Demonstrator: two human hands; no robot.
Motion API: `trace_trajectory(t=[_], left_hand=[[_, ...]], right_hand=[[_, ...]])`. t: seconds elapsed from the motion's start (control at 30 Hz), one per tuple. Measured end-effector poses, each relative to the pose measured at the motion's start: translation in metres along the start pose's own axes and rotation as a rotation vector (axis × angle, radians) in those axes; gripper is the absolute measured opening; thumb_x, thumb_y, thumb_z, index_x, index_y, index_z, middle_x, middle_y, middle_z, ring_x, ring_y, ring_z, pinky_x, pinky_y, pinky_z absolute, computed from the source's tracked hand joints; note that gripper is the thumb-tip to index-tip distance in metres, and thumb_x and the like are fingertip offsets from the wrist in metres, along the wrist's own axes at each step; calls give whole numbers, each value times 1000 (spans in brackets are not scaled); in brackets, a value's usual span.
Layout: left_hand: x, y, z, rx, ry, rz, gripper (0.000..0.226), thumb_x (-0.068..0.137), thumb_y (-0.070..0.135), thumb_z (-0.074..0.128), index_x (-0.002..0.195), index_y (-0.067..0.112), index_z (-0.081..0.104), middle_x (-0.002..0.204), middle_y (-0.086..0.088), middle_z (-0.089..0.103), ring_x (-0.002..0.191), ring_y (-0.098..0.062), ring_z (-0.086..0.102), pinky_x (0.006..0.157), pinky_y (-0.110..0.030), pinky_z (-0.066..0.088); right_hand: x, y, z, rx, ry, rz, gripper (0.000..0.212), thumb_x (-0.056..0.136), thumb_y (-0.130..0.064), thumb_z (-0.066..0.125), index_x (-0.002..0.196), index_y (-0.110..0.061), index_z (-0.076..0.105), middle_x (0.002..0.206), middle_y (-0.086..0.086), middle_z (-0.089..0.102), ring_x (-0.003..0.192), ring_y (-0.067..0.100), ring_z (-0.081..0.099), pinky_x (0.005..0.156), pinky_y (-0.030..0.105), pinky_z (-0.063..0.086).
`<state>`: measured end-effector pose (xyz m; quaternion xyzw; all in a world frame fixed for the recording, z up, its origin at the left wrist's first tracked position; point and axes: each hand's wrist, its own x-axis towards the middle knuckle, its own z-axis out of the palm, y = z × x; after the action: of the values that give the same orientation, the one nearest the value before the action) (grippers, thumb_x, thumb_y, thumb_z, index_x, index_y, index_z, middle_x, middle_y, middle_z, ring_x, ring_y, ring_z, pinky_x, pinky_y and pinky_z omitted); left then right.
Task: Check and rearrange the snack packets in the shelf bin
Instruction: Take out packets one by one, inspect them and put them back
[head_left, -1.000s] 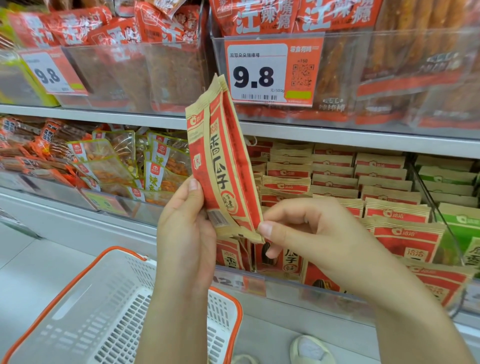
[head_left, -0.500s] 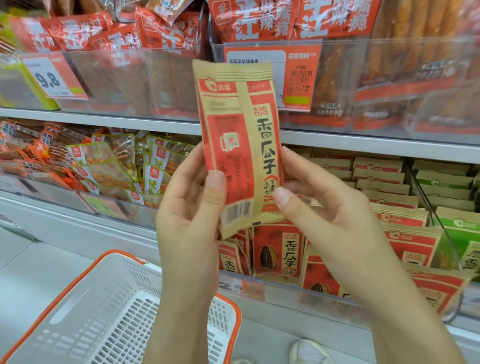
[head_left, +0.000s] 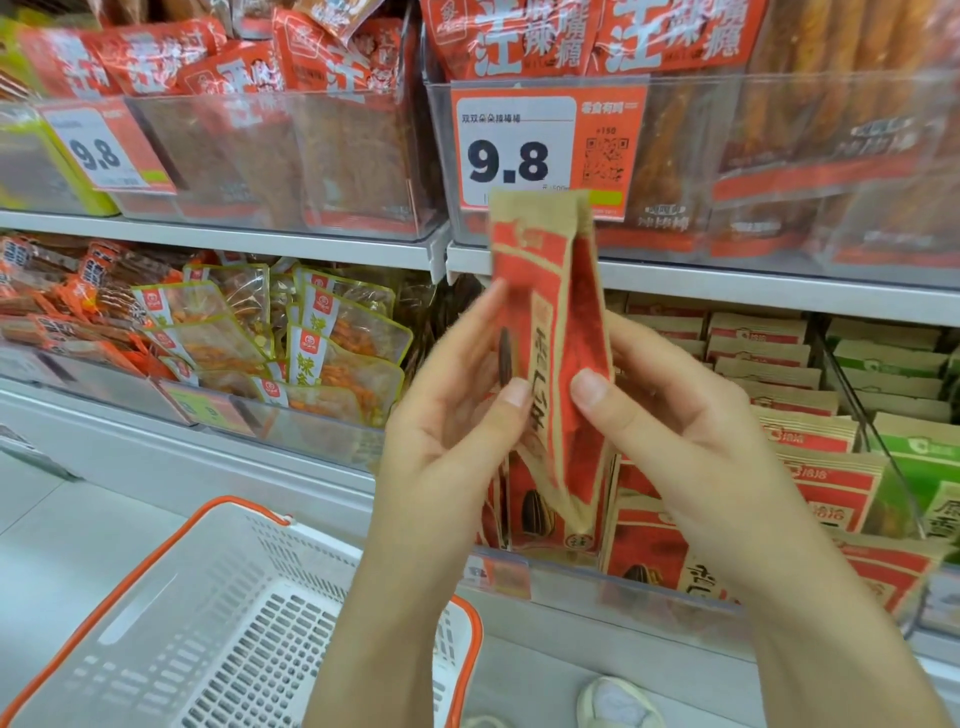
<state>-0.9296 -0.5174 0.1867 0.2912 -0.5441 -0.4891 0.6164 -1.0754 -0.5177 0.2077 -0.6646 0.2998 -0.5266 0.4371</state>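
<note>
Nearest, low at left: white shopping basket with orange rim. Above it, left hand and right hand both pinching one red-and-tan sunflower seed packet, thumbs on its near faces, held upright and edge-on in front of the clear shelf bin. Behind, rows of matching seed packets standing in that bin. Farther up, a 9.8 price tag on the upper shelf's bin.
</note>
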Motion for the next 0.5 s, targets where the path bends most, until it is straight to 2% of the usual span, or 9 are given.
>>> trace_trajectory(t=[0.1,0.13,0.2,0.3,0.43,0.5], left_hand=[[0,-2,-2,100,102,37,75,83,0,62,145,32,36,129,-8,66,111,-12,66,86,-24,53],[1,-3,-2,163,106,47,78,81,2,65,145,34,34,127,-6,68,111,-13,66,86,-26,54],[0,-2,0,261,124,55,79,79,6,69,144,36,36,126,-2,68,115,-14,65,83,-29,56],[0,-6,-2,350,160,40,72,77,10,70,140,34,42,122,1,69,110,-13,67,78,-29,58],[0,-2,-7,368,151,37,60,80,10,65,134,30,49,113,2,72,102,-11,69,71,-19,55],[-1,0,-10,376,144,40,56,81,9,65,131,31,51,112,1,72,101,-13,69,71,-21,56]], right_hand=[[-2,1,-8,-26,36,29,32,93,-22,50,121,-31,63,109,-12,71,99,7,66,83,27,55],[-3,2,-9,-28,48,22,30,94,-20,50,117,-31,64,106,-12,71,95,5,66,79,23,55],[-2,2,-11,-32,63,29,26,95,-16,50,114,-26,64,103,-12,72,94,2,66,76,16,52],[-2,3,-11,-44,93,84,26,95,-11,48,111,-22,65,100,-11,73,94,3,68,73,15,52],[-3,0,-7,-30,119,126,27,90,-33,48,110,-27,65,99,-14,73,93,2,68,73,14,52],[-3,-1,-5,-62,112,119,27,84,-41,55,108,-32,65,100,-18,72,95,-1,67,76,14,52]])
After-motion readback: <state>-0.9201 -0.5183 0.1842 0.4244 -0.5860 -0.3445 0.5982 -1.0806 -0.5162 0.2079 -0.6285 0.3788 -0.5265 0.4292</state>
